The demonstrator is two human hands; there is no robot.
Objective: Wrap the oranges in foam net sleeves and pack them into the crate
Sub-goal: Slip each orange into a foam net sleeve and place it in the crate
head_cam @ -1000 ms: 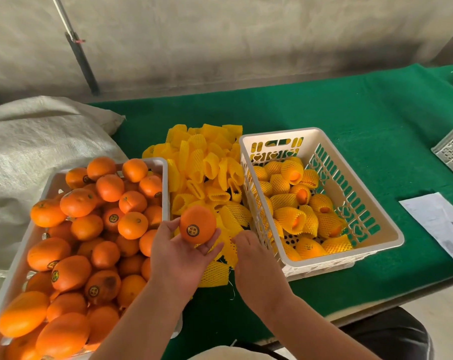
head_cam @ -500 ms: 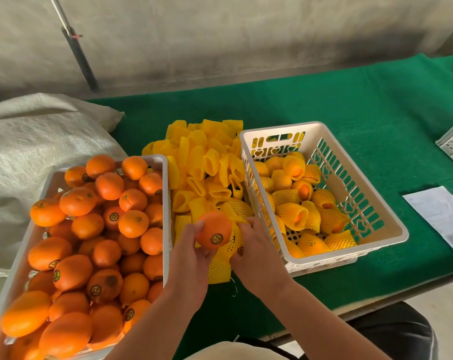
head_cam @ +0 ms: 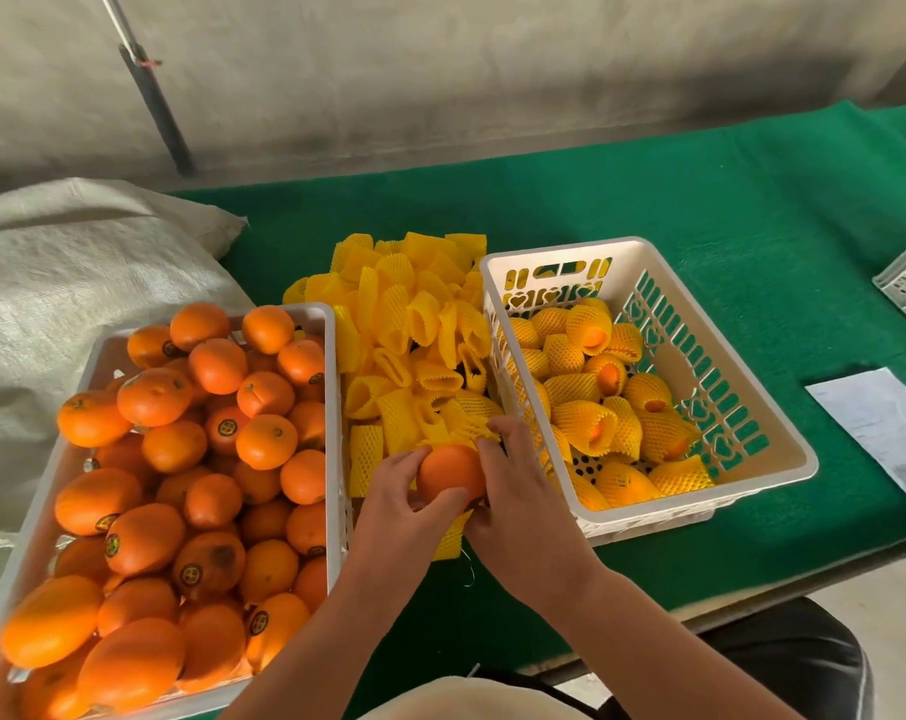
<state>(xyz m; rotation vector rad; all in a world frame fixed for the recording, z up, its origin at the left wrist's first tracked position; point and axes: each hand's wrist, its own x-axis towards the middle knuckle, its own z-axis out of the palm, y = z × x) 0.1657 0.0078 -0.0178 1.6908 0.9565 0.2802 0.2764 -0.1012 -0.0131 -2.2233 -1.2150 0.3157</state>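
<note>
Packing looks roughly a third done, judging by the piles: the crate (head_cam: 752, 407) on the right of the worktop (head_cam: 648, 210) holds about a layer of sleeved oranges (head_cam: 586, 428), while the tray (head_cam: 331, 387) on the left is heaped with bare ones (head_cam: 181, 459). Between them, over the sleeves (head_cam: 414, 324), the left hand (head_cam: 399, 517) has its grip curled round one orange (head_cam: 451, 478), and the right hand (head_cam: 523, 496) has fingers bent at that fruit's far side, pinching a sleeve (head_cam: 451, 535) that shows beneath. This orange is not yet wrapped.
</note>
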